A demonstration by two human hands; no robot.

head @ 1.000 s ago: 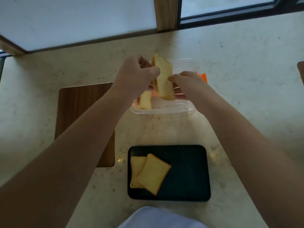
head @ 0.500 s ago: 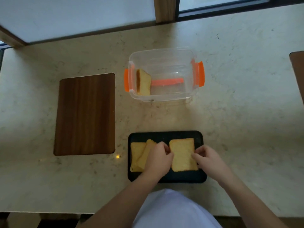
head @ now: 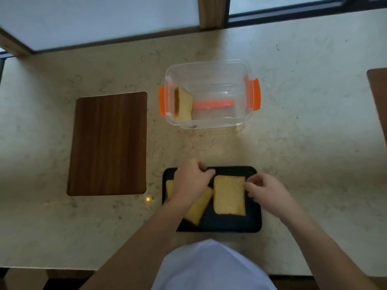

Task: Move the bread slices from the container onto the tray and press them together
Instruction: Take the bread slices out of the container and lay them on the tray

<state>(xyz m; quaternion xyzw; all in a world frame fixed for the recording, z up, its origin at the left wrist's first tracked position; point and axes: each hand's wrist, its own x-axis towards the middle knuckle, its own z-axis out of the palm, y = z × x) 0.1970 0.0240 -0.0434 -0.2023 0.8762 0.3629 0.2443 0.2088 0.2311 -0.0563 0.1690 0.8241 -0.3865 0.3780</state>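
Both my hands are over the black tray [head: 234,226], which sits on the marble counter [head: 303,143] at 6 o'clock in the head view, just ahead of my white shirt [head: 211,266].

Flat slice [head: 229,195] lies on the tray's right half, face up, long side running 12 to 6.

My right hand [head: 265,190] is at the slice's 3 o'clock edge, near the top corner. Fingers curled in, tips at the edge. Loose, not clamped on anything; nothing in the palm.

My left hand [head: 191,181] is at 9 o'clock of that slice, over the tray's left half. Fingers curled narrow, pointing toward the slice's top left corner. Can't tell whether it's pinching the crust or just touching it.

Tilted slice [head: 199,208] lies under my left wrist, angled roughly 1 to 7, its upper end touching the flat slice's left edge. A third slice [head: 169,188] shows only as a sliver at the tray's 9 o'clock side, mostly hidden by my hand.

Clear container [head: 209,65] with orange latches [head: 256,95] sits at 12 o'clock from the tray, well apart. One slice [head: 184,103] stands upright inside against its left wall. An orange strip [head: 212,103] shows at the bottom.

Wooden board [head: 107,143] lies at 10 o'clock from the tray, apart from it.
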